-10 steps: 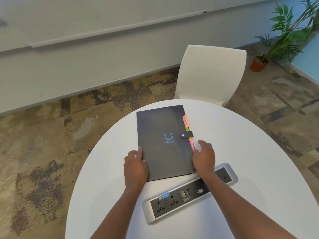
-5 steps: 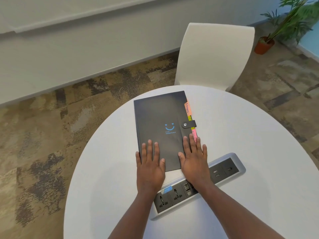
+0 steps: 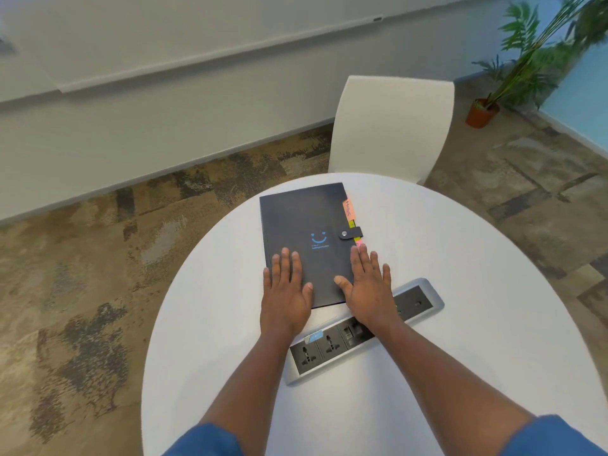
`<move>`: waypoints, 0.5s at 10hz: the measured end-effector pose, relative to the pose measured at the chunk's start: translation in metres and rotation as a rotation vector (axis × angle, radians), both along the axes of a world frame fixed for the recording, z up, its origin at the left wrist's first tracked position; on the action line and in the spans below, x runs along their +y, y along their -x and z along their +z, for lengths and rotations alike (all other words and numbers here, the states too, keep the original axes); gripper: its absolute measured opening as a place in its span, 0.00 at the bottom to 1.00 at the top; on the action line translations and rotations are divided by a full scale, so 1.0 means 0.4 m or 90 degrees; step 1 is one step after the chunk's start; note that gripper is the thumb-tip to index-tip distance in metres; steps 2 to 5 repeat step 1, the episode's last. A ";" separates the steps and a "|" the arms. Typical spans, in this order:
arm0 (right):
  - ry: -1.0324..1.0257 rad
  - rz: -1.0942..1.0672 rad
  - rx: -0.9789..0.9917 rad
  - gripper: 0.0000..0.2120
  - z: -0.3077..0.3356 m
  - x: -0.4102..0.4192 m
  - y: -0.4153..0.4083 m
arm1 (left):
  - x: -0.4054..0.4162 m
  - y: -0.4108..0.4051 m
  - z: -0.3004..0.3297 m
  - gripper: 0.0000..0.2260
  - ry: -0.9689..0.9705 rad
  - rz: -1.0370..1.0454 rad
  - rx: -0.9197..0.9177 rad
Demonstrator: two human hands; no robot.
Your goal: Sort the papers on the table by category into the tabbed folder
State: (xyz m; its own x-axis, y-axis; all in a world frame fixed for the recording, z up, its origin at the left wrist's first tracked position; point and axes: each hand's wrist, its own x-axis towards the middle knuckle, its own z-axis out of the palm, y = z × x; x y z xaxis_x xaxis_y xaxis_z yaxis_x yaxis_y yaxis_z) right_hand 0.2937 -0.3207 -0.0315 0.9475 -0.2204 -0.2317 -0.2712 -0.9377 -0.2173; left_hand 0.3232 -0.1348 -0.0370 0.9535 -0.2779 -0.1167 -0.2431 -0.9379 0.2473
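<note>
Palms flat: left hand and right hand press spread fingers on the snapped-shut folder, seemingly steadying it.

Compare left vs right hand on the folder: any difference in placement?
The left hand lies over the folder's near left corner; the right hand lies over its near right corner, below the strap. Right fingertips reach the coloured tabs edge; left fingertips rest on plain cover. Both lie flat, fingers straight.
</note>
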 end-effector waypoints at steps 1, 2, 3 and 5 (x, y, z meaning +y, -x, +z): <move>0.017 0.010 -0.057 0.37 0.088 -0.001 0.024 | -0.002 0.012 0.092 0.31 0.020 -0.015 -0.057; 0.017 0.010 -0.057 0.37 0.088 -0.001 0.024 | -0.002 0.012 0.092 0.31 0.020 -0.015 -0.057; 0.017 0.010 -0.057 0.37 0.088 -0.001 0.024 | -0.002 0.012 0.092 0.31 0.020 -0.015 -0.057; 0.017 0.010 -0.057 0.37 0.088 -0.001 0.024 | -0.002 0.012 0.092 0.31 0.020 -0.015 -0.057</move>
